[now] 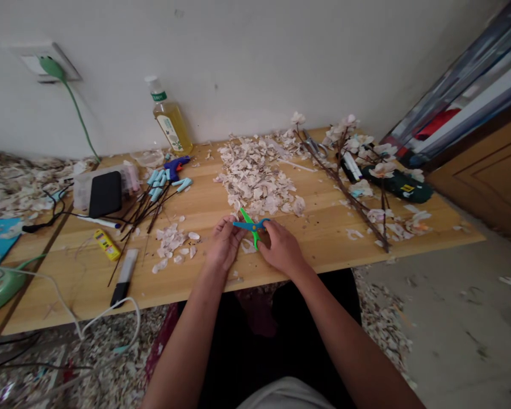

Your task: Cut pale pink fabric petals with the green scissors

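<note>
right hand (281,247) holding spread scissors (254,227), left hand (222,243) beside blades (242,225)

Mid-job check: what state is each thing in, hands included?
Scissors, blades open
Right hand, gripping scissors
Left hand, fingers curled, contents unclear
Bottle, capped, partly filled
Plug, plugged in
Glue gun, lying on its side
Petals, loose, heaped
Branch, bearing blossoms

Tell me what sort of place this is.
Probably a craft workspace: the right hand holds scissors at a wooden table, with a heap of pale, petal-like flakes and a blossoming branch on it.
</note>
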A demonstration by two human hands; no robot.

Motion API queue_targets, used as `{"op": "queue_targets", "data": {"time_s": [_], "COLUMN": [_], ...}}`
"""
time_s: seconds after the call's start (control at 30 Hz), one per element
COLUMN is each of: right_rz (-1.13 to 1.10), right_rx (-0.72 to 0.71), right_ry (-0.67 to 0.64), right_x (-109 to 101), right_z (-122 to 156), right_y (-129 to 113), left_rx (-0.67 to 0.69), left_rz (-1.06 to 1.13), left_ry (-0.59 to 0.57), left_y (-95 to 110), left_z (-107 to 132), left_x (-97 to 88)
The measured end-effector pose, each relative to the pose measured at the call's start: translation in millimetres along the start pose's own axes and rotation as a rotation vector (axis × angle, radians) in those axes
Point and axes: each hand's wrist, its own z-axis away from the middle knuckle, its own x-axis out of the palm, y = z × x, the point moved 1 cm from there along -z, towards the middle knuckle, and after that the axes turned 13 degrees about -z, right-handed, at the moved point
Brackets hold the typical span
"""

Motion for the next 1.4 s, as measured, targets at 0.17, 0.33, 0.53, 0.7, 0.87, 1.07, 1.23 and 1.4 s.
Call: {"op": "queue_targets", "data": {"time_s": [0.17,0.33,0.53,0.7,0.87,1.07,1.23,1.4], "right_rz": [-0.005,-0.029,-0.057,-0.062,-0.062,-0.143,-0.475,-0.657], "right_rx": [0.020,0.045,0.052,0.063,0.066,0.103,0.205,0.289], "right_ry": [-0.024,-0.039,-0.036,-0.049,-0.040,-0.021,0.232,0.387], "right_x": [-3,-6,-8,-10,-9,-8,-10,-8], "right_z": [-2,-2,-3,-3,-3,-2,0,1], "right_y": [-4,-7,-6,-7,-7,0,10,16], "left_rx": [0.008,0.011,0.015,0.009,0.007,0.008,-0.015,-0.077], "left_rz": [-0.027,-0.018,-0.044,-0.053,-0.079,-0.090,-0.106,-0.025], "left_ry": [0.024,0.020,-0.002,0.009,0.042,0.039,0.057,0.026], "left_y": [-2,-2,-2,-1,1,0,0,4], "left_z": [-1,-1,-1,0,2,1,0,1], "left_x": [1.0,3.2,4.7,6.7,9.6,6.8,4.0,2.2]}}
